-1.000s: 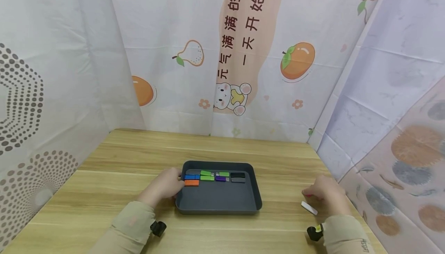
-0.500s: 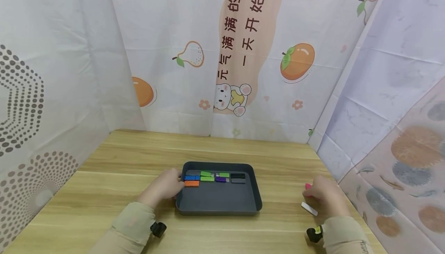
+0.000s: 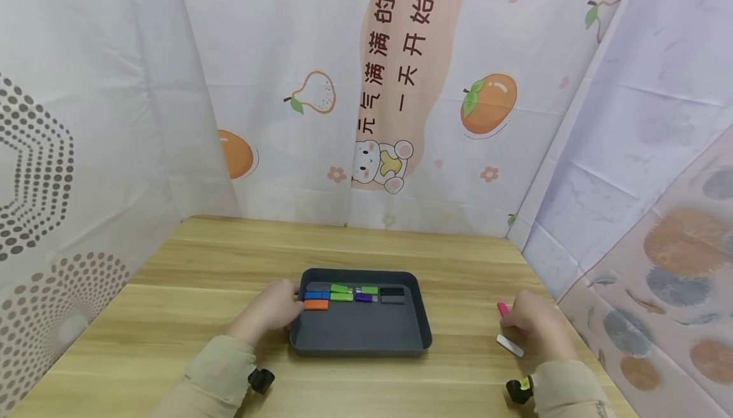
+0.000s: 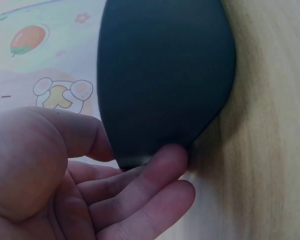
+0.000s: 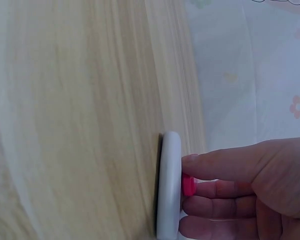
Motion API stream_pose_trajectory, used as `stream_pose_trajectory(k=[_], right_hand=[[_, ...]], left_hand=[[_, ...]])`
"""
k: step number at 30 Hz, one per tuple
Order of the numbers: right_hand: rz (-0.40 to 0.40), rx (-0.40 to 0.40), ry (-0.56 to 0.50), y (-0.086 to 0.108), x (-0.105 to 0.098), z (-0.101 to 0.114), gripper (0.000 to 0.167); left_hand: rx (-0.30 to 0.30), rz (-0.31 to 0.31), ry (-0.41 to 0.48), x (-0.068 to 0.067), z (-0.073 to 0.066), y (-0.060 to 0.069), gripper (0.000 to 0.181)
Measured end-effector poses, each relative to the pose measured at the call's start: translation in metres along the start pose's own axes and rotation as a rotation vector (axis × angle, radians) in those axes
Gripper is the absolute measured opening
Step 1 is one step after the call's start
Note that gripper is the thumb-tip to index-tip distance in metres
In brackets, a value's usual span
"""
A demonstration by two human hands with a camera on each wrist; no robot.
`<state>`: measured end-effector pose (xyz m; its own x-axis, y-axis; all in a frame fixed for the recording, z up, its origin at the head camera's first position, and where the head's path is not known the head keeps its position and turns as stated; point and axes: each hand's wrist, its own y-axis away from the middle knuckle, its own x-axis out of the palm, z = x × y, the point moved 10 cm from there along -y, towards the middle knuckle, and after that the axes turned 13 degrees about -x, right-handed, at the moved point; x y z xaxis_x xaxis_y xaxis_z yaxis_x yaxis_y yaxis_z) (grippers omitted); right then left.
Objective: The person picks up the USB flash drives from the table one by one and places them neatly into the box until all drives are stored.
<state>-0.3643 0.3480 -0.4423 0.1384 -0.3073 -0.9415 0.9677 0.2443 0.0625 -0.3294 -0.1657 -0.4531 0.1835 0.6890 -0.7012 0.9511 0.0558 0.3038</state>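
Note:
My left hand [image 3: 277, 305] grips the left wall of a dark grey tray [image 3: 361, 346], its thumb over the rim and fingers against the outside in the left wrist view. Near the table's right side, my right hand [image 3: 532, 317] pinches a pink USB stick [image 3: 503, 308] between thumb and fingers; most of it is hidden behind them. Just in front of that hand lies a white USB stick [image 3: 509, 345] on the table, and it looms close in the right wrist view. Inside the tray, an orange USB stick [image 3: 315, 305] lies nearest my left thumb.
Along the tray's back half lie blue [image 3: 317, 294], green [image 3: 342, 297], purple [image 3: 364, 298], black [image 3: 392, 291] and grey [image 3: 392, 299] USB sticks in two rows. Printed curtains [image 3: 275, 198] hang behind and beside the wooden table [image 3: 458, 265].
The pink stick, mostly covered by my right hand before, now shows more and slants up to the left from the fingertips. The left hand stays on the tray.

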Motion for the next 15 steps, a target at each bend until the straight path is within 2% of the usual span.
stream_pose_trajectory(k=[9,15], right_hand=[[-0.013,-0.014,-0.012,-0.0039,0.0008,-0.0023,0.025],[-0.009,-0.024,0.002,-0.0068,-0.0013,-0.0006,0.022]], left_hand=[[-0.001,-0.001,-0.003,0.0007,0.0006,0.0015,0.034],[0.02,-0.015,-0.002,-0.0013,-0.0015,0.0017,0.034]])
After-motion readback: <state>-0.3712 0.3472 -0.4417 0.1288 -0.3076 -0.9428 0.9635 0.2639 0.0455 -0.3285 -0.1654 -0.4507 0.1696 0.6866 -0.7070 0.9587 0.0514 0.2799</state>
